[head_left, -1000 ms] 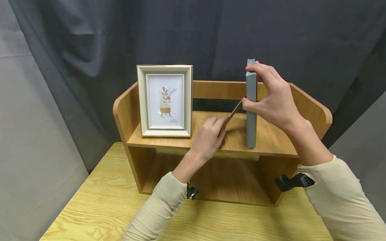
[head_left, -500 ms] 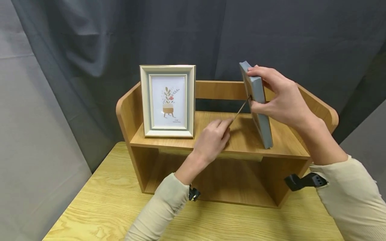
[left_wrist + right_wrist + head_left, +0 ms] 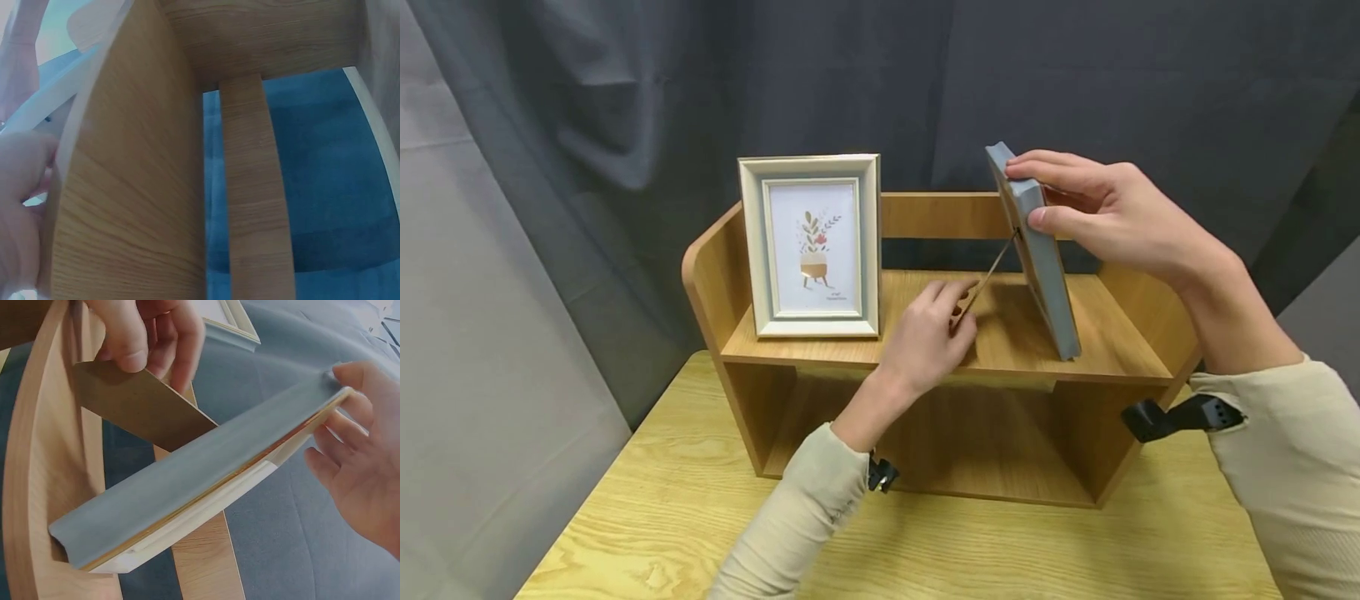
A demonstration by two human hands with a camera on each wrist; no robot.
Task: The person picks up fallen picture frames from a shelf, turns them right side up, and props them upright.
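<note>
A grey-blue picture frame stands edge-on and tilted on the right part of the wooden shelf's top board. My right hand grips its upper end, fingers over the top and thumb on the near edge. A thin brown stand leg slopes from the frame's back down to the left. My left hand pinches the leg's lower end just above the board. In the right wrist view the grey frame, the brown leg and both hands show close up.
A white-framed flower picture stands upright on the shelf's left end. The shelf unit has raised curved sides, a back rail and a hollow below. It sits on a light wooden table before a dark curtain.
The grey frame has gone from upright to leaning, its foot further right. My left hand has drawn the stand leg out and down toward the board.
</note>
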